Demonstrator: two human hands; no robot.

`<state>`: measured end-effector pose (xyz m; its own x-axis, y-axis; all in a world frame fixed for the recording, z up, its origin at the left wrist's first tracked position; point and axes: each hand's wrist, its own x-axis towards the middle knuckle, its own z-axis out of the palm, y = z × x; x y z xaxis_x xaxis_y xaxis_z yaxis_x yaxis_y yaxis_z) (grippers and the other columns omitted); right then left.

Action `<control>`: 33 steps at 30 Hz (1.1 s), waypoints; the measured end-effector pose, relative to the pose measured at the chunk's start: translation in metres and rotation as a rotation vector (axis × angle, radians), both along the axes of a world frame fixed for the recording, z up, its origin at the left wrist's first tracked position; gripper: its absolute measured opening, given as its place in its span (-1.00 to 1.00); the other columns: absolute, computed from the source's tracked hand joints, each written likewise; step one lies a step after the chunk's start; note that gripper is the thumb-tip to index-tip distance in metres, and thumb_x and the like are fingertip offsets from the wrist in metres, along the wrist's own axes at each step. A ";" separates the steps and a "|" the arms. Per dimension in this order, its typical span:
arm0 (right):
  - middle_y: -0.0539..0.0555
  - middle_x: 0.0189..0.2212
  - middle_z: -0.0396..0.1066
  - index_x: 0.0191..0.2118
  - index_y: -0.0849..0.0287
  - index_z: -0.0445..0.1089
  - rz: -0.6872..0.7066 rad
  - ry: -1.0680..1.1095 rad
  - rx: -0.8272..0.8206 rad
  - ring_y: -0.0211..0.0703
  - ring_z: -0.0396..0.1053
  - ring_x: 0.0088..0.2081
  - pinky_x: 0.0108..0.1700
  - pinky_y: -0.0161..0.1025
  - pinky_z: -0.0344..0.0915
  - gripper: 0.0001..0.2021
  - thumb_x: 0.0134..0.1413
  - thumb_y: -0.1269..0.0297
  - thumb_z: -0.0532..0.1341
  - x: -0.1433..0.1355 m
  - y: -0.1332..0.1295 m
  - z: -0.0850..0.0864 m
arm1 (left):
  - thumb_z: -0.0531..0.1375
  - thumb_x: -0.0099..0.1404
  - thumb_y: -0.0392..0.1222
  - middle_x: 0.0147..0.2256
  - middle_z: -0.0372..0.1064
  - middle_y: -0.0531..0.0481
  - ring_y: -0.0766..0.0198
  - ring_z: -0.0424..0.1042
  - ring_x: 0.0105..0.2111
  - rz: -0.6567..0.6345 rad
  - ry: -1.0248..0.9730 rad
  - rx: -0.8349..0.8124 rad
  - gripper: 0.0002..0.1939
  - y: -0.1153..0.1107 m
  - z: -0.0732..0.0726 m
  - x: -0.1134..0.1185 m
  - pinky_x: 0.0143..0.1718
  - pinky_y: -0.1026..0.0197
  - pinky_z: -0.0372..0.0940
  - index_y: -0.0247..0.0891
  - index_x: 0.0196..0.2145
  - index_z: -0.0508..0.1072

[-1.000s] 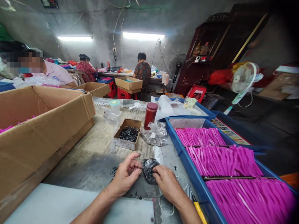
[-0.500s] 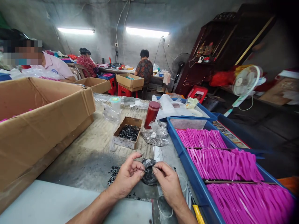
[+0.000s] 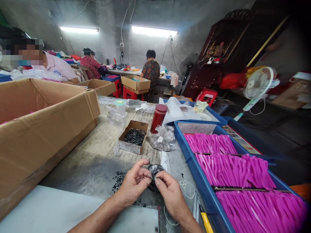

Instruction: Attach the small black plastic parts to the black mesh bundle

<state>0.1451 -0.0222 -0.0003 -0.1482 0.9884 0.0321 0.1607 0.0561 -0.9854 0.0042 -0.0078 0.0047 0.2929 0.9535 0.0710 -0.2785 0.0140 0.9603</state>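
My left hand point(image 3: 134, 183) is closed in a pinch of thumb and finger on a thin, pin-like piece point(image 3: 152, 178), too small to name surely. Touching or almost touching it, the fingertips of my right hand point(image 3: 171, 191) are also pinched; what they hold is hidden. Both hands meet over a round black bundle point(image 3: 155, 168) that looks wrapped in plastic, partly covered by my fingers. Small black rivet-like pieces point(image 3: 118, 180) lie loose beside my left wrist. Beyond the hands, a small cardboard box point(image 3: 130, 148) holds many more black pieces point(image 3: 134, 137).
A blue tray point(image 3: 191, 158) of magenta strips point(image 3: 233, 170) stands at the right, with a yellow-handled tool point(image 3: 206, 222) beside it. A big cardboard box point(image 3: 48, 136) fills the left. Past the small box are a red canister point(image 3: 159, 118) and a bag of metal bits point(image 3: 161, 139). Several people sit farther back.
My right hand has moved slightly left, bringing its fingertips up to those of my left hand. It now covers more of the black bundle. My left hand has hardly moved.
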 end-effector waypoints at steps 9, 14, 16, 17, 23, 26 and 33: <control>-0.05 -0.60 0.07 -0.52 0.20 0.17 0.001 0.030 -0.016 -0.27 0.04 -0.51 -0.47 -0.33 0.04 -0.85 -0.05 0.25 0.03 -0.002 0.000 -0.001 | 0.19 0.02 -0.29 -0.49 0.26 0.08 0.40 0.26 -0.47 -0.011 0.014 0.019 -0.57 0.000 -0.002 -0.001 -0.40 0.36 0.14 -0.25 -0.13 0.16; -0.05 -0.60 0.07 -0.51 0.20 0.17 0.010 0.009 -0.027 -0.26 0.04 -0.51 -0.47 -0.34 0.03 -0.85 -0.05 0.25 0.02 -0.002 0.001 0.001 | 0.17 0.04 -0.31 -0.49 0.26 0.09 0.41 0.25 -0.48 -0.016 0.021 0.049 -0.59 0.000 -0.002 -0.001 -0.41 0.36 0.14 -0.26 -0.13 0.15; -0.06 -0.60 0.07 -0.52 0.20 0.17 0.016 0.018 -0.026 -0.26 0.04 -0.50 -0.46 -0.34 0.03 -0.85 -0.05 0.26 0.02 -0.002 0.001 0.002 | 0.17 0.04 -0.30 -0.49 0.26 0.09 0.41 0.26 -0.48 -0.011 0.030 0.049 -0.58 0.000 -0.002 -0.001 -0.41 0.36 0.15 -0.26 -0.13 0.16; -0.06 -0.60 0.07 -0.52 0.20 0.17 0.019 0.022 -0.027 -0.26 0.04 -0.50 -0.46 -0.34 0.03 -0.86 -0.05 0.26 0.03 -0.002 0.001 0.003 | 0.18 0.04 -0.29 -0.49 0.27 0.08 0.41 0.26 -0.48 -0.008 0.036 0.046 -0.58 0.000 -0.002 -0.001 -0.41 0.36 0.16 -0.26 -0.13 0.16; -0.06 -0.60 0.07 -0.53 0.20 0.17 0.018 0.040 -0.039 -0.27 0.03 -0.51 -0.47 -0.34 0.03 -0.85 -0.05 0.26 0.04 -0.003 0.002 0.004 | 0.18 0.03 -0.25 -0.49 0.28 0.07 0.38 0.27 -0.47 0.010 0.065 0.044 -0.58 -0.001 -0.002 -0.002 -0.39 0.34 0.17 -0.26 -0.13 0.18; -0.06 -0.60 0.07 -0.52 0.20 0.18 0.016 0.055 -0.036 -0.27 0.03 -0.50 -0.46 -0.34 0.03 -0.85 -0.05 0.26 0.04 -0.003 0.002 0.003 | 0.18 0.04 -0.26 -0.48 0.28 0.07 0.38 0.27 -0.47 0.008 0.077 0.052 -0.58 -0.001 -0.002 -0.002 -0.40 0.34 0.16 -0.26 -0.13 0.18; -0.06 -0.60 0.08 -0.53 0.21 0.20 0.010 0.095 -0.064 -0.28 0.04 -0.51 -0.47 -0.36 0.03 -0.83 -0.05 0.23 0.07 -0.004 0.002 0.003 | 0.15 0.07 -0.28 -0.48 0.25 0.08 0.39 0.25 -0.47 -0.010 0.078 0.080 -0.60 0.000 -0.003 -0.003 -0.40 0.34 0.14 -0.26 -0.12 0.13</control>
<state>0.1413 -0.0200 0.0024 -0.1569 0.9875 -0.0171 0.0663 -0.0068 -0.9978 0.0016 -0.0081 0.0016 0.3101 0.9426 0.1239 -0.2034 -0.0615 0.9772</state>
